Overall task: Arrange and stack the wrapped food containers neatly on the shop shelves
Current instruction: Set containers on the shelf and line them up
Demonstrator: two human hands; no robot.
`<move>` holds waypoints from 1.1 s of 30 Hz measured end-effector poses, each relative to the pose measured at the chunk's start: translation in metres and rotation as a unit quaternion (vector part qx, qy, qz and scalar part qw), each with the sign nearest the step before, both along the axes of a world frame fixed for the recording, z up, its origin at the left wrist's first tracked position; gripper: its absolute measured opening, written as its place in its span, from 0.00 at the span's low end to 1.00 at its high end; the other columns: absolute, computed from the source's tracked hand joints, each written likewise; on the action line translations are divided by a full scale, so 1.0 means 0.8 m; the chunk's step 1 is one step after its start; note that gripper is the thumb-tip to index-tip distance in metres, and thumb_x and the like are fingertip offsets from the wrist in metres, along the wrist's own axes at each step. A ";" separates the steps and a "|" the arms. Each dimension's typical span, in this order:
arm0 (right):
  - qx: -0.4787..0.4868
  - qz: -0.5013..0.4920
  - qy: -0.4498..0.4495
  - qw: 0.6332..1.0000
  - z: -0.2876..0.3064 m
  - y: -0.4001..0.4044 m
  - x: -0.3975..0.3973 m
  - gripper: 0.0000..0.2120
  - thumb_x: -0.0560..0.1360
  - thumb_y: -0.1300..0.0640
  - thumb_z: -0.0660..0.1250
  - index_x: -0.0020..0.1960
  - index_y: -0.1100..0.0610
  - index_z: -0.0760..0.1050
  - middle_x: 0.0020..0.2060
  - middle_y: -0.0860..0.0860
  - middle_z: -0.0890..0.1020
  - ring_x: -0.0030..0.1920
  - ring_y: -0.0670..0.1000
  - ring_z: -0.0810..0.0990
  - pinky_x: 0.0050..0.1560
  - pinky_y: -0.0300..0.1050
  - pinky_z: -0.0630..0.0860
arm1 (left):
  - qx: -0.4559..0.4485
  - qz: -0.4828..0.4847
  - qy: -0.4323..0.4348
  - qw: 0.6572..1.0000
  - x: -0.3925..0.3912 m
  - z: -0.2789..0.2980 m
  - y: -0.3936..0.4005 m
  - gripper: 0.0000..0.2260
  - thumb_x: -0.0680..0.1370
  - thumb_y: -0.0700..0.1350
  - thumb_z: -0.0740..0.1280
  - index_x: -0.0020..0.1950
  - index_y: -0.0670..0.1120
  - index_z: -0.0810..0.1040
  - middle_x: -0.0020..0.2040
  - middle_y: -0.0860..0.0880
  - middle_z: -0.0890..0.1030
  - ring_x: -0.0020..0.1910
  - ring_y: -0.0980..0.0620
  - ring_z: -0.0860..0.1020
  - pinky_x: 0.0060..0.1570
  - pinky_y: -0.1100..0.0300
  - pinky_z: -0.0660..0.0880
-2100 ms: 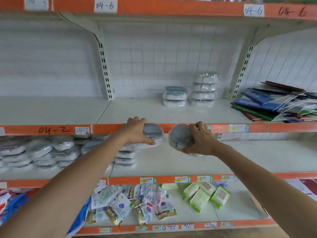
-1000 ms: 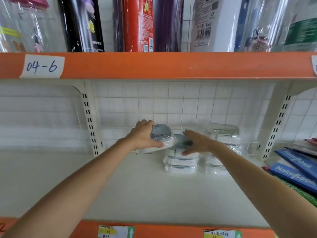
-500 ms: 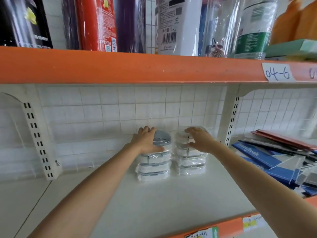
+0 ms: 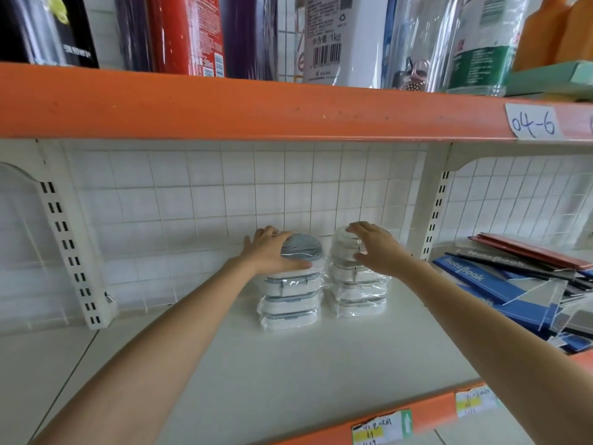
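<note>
White shelf [image 4: 288, 364] with orange front edge carries the work; an upper shelf [image 4: 244, 107], orange-edged and labelled "04-6", holds bottles and packs above it. Blue notebooks [image 4: 500, 284] lie in a loose pile at far right of the white shelf. Two stacks of wrapped food containers stand side by side at the far middle, against the white grid back panel: left stack [image 4: 290, 297] and right stack [image 4: 357, 290], just beside each other. Left hand [image 4: 268, 255] rests on the grey-lidded top container [image 4: 303, 248] of the left stack, fingers curled round its left side, thumb along the near edge. Right hand [image 4: 377, 248] sits at the top of the right stack, fingers relaxed and spread, grasping nothing.
</note>
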State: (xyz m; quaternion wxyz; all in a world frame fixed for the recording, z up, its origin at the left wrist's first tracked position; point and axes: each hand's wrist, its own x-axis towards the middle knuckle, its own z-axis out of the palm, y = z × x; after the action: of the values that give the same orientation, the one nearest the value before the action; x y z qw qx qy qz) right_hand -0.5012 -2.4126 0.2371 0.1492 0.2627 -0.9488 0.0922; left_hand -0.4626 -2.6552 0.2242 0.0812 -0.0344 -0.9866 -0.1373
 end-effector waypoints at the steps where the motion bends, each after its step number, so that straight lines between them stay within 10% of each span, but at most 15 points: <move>1: -0.012 0.016 0.005 1.000 0.002 -0.007 0.002 0.28 0.74 0.60 0.67 0.73 0.55 0.63 0.72 0.50 0.65 0.70 0.52 0.65 0.68 0.43 0.61 | 0.026 0.000 0.009 1.000 0.002 0.000 -0.005 0.44 0.66 0.71 0.68 0.76 0.53 0.59 0.71 0.49 0.61 0.72 0.46 0.57 0.71 0.45 0.55; 13: -0.004 0.048 -0.021 0.999 -0.030 -0.085 0.020 0.29 0.75 0.52 0.67 0.73 0.49 0.61 0.71 0.50 0.64 0.68 0.55 0.67 0.66 0.50 0.66 | 0.183 -0.048 0.126 0.974 0.030 -0.030 -0.042 0.31 0.68 0.47 0.77 0.68 0.43 0.72 0.69 0.47 0.70 0.68 0.52 0.68 0.56 0.81 0.53; 27: 0.076 0.079 0.002 0.994 -0.007 -0.092 0.043 0.33 0.77 0.51 0.64 0.76 0.53 0.53 0.76 0.48 0.56 0.74 0.52 0.56 0.70 0.51 0.60 | 0.058 0.050 0.094 0.993 0.055 -0.010 -0.034 0.38 0.69 0.59 0.74 0.71 0.43 0.66 0.66 0.45 0.68 0.67 0.47 0.67 0.64 0.51 0.68; 33: 0.109 0.177 0.074 0.975 -0.027 -0.117 0.085 0.29 0.77 0.52 0.62 0.75 0.55 0.56 0.74 0.50 0.59 0.73 0.51 0.56 0.70 0.46 0.57 | -0.066 0.107 -0.036 0.991 0.101 -0.024 -0.059 0.20 0.75 0.54 0.68 0.62 0.44 0.73 0.61 0.45 0.72 0.61 0.45 0.71 0.57 0.54 0.71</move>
State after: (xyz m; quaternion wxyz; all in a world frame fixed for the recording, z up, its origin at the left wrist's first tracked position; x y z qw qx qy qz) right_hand -0.4331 -2.5064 0.2154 0.1711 0.4473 -0.8779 -0.0061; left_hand -0.3816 -2.7021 0.2051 0.0575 0.0715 -0.9937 -0.0637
